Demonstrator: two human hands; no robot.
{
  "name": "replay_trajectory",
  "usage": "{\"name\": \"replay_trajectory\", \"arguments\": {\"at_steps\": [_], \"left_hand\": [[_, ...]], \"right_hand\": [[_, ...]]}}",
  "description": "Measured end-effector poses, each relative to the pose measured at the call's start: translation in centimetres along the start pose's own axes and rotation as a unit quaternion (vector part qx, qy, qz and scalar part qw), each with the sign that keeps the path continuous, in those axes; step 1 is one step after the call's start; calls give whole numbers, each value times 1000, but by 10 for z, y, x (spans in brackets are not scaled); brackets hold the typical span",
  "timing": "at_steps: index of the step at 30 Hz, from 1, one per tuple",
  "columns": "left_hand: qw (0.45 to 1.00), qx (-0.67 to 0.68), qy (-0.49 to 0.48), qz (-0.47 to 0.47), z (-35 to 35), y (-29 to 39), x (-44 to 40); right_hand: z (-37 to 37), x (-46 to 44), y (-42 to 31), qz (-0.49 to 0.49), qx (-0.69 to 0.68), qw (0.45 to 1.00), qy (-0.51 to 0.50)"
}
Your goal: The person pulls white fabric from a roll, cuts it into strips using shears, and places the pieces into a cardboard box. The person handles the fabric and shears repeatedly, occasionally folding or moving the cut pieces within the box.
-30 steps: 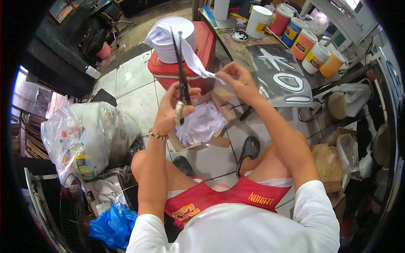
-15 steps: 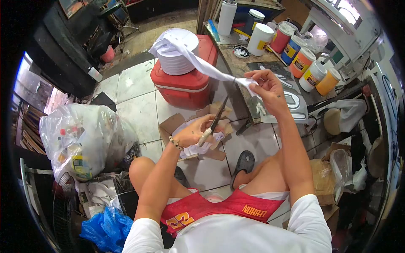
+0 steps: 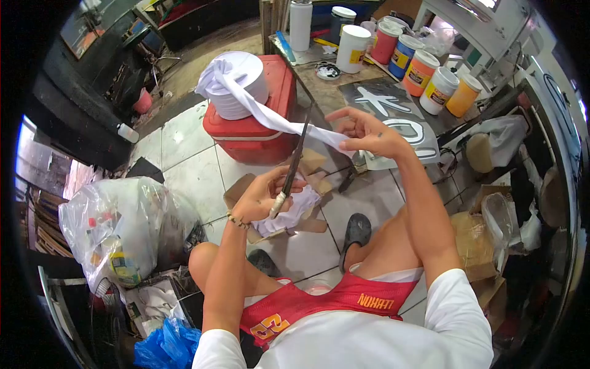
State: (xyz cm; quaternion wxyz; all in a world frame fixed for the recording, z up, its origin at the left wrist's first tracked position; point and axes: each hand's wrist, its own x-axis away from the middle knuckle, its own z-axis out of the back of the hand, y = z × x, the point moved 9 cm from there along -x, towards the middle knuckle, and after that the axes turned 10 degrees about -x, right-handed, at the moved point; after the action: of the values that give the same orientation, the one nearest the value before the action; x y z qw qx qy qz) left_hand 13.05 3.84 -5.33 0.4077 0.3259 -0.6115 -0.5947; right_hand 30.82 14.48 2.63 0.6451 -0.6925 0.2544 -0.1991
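My left hand, at 7 o'clock, is closed around the scissors. My right hand, at 2 o'clock, grips the end of the white strip, upper fingers spread. The strip runs from the roll, at 11 o'clock atop the red cooler, past the blades.

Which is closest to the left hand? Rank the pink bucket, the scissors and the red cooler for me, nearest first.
From the left hand:
1. Scissors, held in that hand.
2. Red cooler, on the floor ahead, under the white roll.
3. Pink bucket, far ahead and to the left, beyond the cooler.
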Motion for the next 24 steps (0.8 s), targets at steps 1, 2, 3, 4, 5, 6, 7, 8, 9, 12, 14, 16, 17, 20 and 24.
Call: {"name": "replay_trajectory", "arguments": {"at_steps": [1, 2, 3, 4, 5, 6, 7, 8, 9, 12, 14, 16, 17, 20, 24], "left_hand": [[1000, -1, -6, 0, -3, -1, 0], [1000, 3, -8, -1, -6, -2, 0], [1000, 7, -9, -2, -8, -2, -1], [1000, 6, -12, -3, -11, -1, -1], [1000, -1, -13, -9, -14, 3, -1], [1000, -8, -13, -14, -16, 5, -1], [1000, -10, -15, -16, -17, 5, -1], [1000, 13, -16, -9, -18, 2, -1], [999, 37, -17, -2, -19, -2, -2], [997, 53, -38, -40, -25, 7, -3], [992, -23, -42, -120, -30, 23, 2], [992, 49, -57, -97, -34, 17, 0], [988, 119, -68, -67, -36, 11, -2], [990, 120, -52, -53, -41, 20, 2], [985, 154, -25, -80, -41, 27, 3]], "right_hand": [[-3, 0, -4, 1, 0, 1000, 6], [-4, -1, -1, -32, -1, 999, 20], [-5, -3, 4, -64, -2, 997, 33], [-4, -5, 6, -37, 2, 997, 64], [-4, -9, 12, -36, 3, 997, 67], [-9, -12, 15, -43, -3, 997, 59], [-12, -14, 16, -50, -10, 997, 50], [-11, -10, 15, -71, 56, 995, 48], [-13, -9, 10, -68, 59, 995, 50], [-17, -9, 4, -40, 9, 998, 42], [-23, -13, -5, 45, -8, 998, 51], [-31, -16, -16, 119, -77, 989, 37], [-39, -17, -6, 37, -188, 981, 20], [-42, -21, 10, 38, -205, 978, 16], [-46, -24, 20, 62, -101, 993, 14]]}}
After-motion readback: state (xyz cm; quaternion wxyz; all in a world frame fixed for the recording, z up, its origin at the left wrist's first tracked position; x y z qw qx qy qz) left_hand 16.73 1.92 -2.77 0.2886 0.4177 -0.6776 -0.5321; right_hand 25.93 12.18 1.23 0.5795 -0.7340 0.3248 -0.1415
